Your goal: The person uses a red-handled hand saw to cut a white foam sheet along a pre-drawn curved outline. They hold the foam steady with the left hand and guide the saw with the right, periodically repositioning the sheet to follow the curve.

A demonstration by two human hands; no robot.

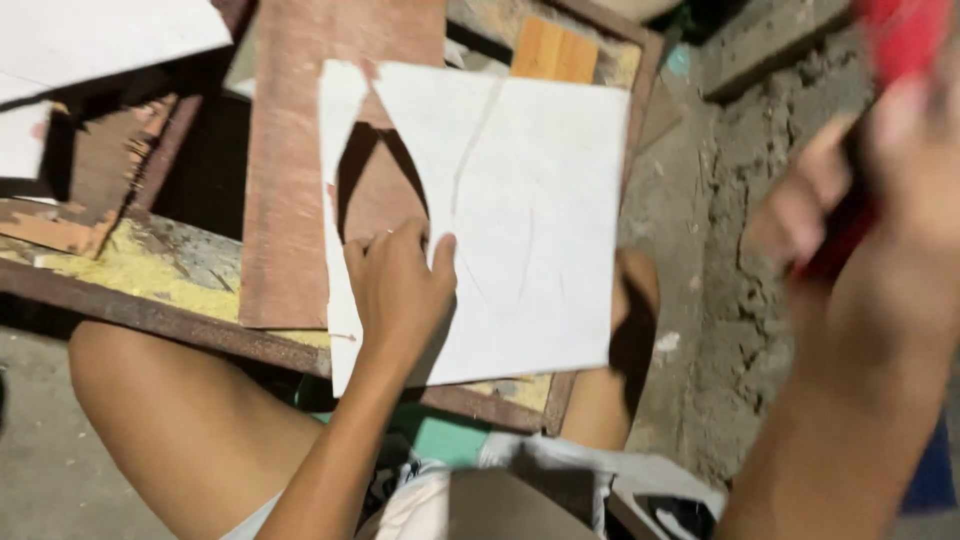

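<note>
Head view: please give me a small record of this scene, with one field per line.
left hand: pressed flat on the white sheet
right hand: raised at the right, blurred, gripping a red object
white sheet: has a curved cut-out, lies on a brown board
support: worn table with a rusty frame
ground: rough concrete

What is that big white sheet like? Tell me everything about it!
The white sheet looks thin, stiff and flat. It lies on a reddish-brown board over a worn workbench. A curved piece is cut out near its left side, and faint curved lines cross its middle. The left hand presses on it beside the cutout.
</note>
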